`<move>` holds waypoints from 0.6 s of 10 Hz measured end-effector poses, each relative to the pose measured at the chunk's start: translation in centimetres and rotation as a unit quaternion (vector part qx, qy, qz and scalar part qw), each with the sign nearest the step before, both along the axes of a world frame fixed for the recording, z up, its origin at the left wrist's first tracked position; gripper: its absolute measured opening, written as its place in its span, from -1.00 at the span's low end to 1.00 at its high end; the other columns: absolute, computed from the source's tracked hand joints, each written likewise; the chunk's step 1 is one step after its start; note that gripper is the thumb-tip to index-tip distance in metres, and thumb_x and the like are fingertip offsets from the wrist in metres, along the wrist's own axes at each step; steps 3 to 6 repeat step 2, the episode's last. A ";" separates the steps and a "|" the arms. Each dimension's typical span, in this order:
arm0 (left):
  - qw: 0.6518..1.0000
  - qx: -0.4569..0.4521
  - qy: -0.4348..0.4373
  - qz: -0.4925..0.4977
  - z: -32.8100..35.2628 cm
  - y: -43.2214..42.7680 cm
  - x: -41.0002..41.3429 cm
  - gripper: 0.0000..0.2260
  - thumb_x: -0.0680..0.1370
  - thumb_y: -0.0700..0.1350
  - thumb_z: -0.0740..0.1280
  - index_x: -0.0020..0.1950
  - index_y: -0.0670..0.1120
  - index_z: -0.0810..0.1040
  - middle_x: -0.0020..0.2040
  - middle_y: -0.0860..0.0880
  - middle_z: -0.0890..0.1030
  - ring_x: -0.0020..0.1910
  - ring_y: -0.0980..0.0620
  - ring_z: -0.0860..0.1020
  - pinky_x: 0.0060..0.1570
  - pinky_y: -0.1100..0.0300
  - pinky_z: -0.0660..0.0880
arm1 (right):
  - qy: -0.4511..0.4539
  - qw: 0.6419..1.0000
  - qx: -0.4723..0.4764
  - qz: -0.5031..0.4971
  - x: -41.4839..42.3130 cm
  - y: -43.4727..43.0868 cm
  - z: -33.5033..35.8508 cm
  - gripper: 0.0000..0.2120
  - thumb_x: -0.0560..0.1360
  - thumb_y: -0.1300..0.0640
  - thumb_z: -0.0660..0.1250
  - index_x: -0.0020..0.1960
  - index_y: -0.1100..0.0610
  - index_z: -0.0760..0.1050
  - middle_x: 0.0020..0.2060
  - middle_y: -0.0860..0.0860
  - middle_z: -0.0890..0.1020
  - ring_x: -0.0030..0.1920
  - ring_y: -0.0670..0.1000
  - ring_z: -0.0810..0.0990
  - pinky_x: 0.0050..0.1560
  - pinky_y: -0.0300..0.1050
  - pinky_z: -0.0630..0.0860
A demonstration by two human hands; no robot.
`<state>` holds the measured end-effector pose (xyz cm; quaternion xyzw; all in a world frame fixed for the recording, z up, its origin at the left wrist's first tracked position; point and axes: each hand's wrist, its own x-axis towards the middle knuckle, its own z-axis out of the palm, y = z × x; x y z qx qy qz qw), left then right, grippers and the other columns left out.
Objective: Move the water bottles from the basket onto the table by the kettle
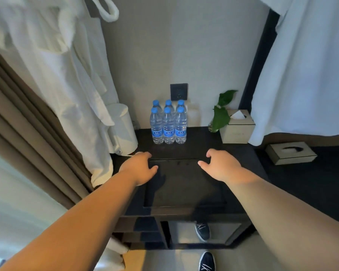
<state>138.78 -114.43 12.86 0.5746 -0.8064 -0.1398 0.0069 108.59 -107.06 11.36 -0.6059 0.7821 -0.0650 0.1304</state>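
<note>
Standing on surface: six water bottles (168, 124) with blue caps, upright on the dark surface (204, 137), packed in two rows of three and touching one another, at the far side against the wall.
Kettle: a white kettle (123, 128) just left of the bottles, partly hidden by a hanging white robe (67, 75).
Left hand: the left hand (140, 168) is held over the near-left part of the surface, palm down, near the bottles but apart from them.
Left fingers: the fingers (152, 167) are loosely spread and curled a little, holding nothing.
Right hand: the right hand (221, 166) is held over the near-right part of the surface, palm down, level with the left hand and well apart from it.
Right fingers: the fingers (203, 164) are spread and slightly bent, holding nothing.
Tray: a shallow dark tray (219, 190), or perhaps a recessed panel, since dark on dark makes it hard to tell, lies between and below the two hands.
Wall: a dark socket plate (178, 91) sits just above the far row of bottles.
Right side: a green plant (220, 112) in a small glass stands just left of a beige tissue box (237, 130) at the far right of the surface.
Further right: a flat tissue box (291, 153) lies on a lower dark ledge, under a white cloth (305, 65).
Floor: two dark shoes (206, 261) with white laces show below the surface.
</note>
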 end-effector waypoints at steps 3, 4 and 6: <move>0.999 -0.014 0.026 -0.017 1.4 4.5 1.7 -0.42 0.57 0.24 0.31 0.53 0.02 0.40 0.43 -0.04 0.53 0.34 -0.07 0.54 0.29 0.02 0.51 | -0.009 1.000 -0.012 -0.014 2.4 6.8 0.8 -0.45 0.62 -0.33 0.25 0.45 0.00 0.42 0.01 -0.06 0.65 0.05 0.04 0.65 -0.26 -0.12 0.47; 0.999 -0.014 0.026 -0.017 1.4 4.5 1.7 -0.42 0.57 0.24 0.31 0.53 0.02 0.40 0.43 -0.04 0.53 0.34 -0.07 0.54 0.29 0.02 0.51 | -0.009 1.000 -0.012 -0.014 2.4 6.8 0.8 -0.45 0.62 -0.33 0.25 0.45 0.00 0.42 0.01 -0.06 0.65 0.05 0.04 0.65 -0.26 -0.12 0.47; 0.999 -0.014 0.026 -0.017 1.4 4.5 1.7 -0.42 0.57 0.24 0.31 0.53 0.02 0.40 0.43 -0.04 0.53 0.34 -0.07 0.54 0.29 0.02 0.51 | -0.009 1.000 -0.012 -0.014 2.4 6.8 0.8 -0.45 0.62 -0.33 0.25 0.45 0.00 0.42 0.01 -0.06 0.65 0.05 0.04 0.65 -0.26 -0.12 0.47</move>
